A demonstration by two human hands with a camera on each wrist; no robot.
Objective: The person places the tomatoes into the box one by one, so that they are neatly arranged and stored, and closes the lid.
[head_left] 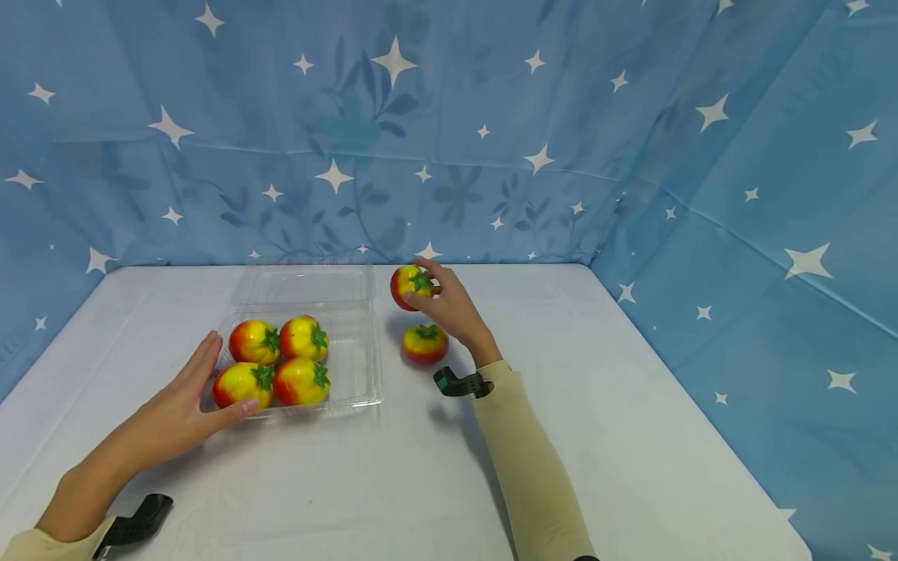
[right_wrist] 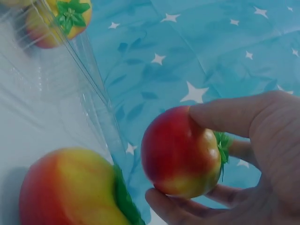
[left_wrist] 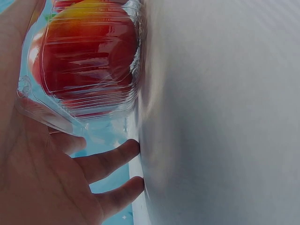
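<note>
With flat fingers the left hand (head_left: 184, 405) braces the clear tray (head_left: 365, 366) of 4 tomatoes at its 8 o'clock edge, while the right hand (head_left: 449, 304) grips a tomato (head_left: 409, 285) lifted off the table, the tray's free half at its 8 o'clock.

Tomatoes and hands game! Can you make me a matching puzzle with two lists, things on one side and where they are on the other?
Things:
1. right hand
2. left hand
3. four tomatoes
4. lone tomato

Places:
A. inside the clear box
B. on the white table, beside the box
C. holding a lifted tomato
D. resting against the box's left side

Pairs: 1-C, 2-D, 3-A, 4-B
</note>
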